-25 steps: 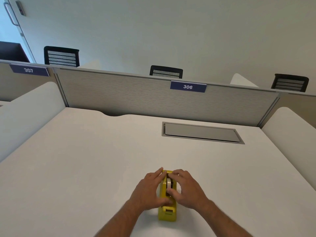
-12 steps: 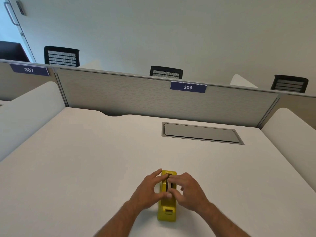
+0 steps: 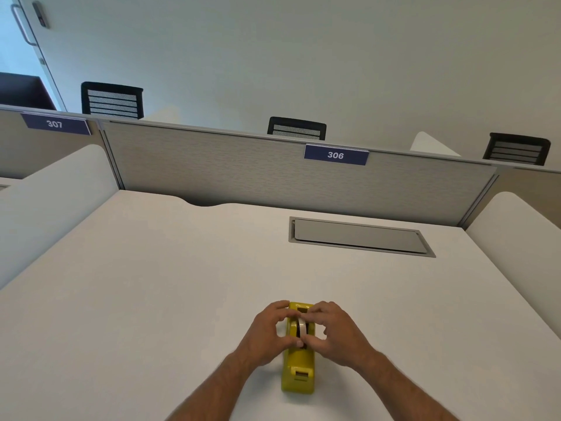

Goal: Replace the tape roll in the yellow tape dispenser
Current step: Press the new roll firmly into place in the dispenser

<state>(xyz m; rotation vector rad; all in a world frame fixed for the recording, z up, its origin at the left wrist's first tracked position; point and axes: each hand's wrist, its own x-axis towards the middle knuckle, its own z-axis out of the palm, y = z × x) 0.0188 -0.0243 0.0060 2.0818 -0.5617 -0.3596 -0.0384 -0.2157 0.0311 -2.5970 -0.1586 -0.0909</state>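
Observation:
The yellow tape dispenser [image 3: 298, 370] lies lengthwise on the white desk [image 3: 151, 299], its cutter end toward me. A pale tape roll [image 3: 301, 327] stands on edge in the dispenser's slot, its upper arc showing. My left hand [image 3: 268, 335] curls around the dispenser's left side, its thumb and fingertips pinching the roll from the left. From the right, my right hand [image 3: 337, 334] pinches the same roll with thumb and fingertips. The roll's lower part and the hub are hidden by the dispenser and my fingers.
A grey cable hatch [image 3: 358, 237] is set flush into the desk at the back right. A grey partition [image 3: 273, 174] with a blue "306" label [image 3: 335, 154] closes the far edge. White side screens [image 3: 54, 202] flank the desk. Black chair backs [image 3: 296, 128] show beyond.
Both hands have shifted on the dispenser: the fingertips that covered the slot have spread, and the pale roll's upper arc now shows more between them. The dispenser has barely moved.

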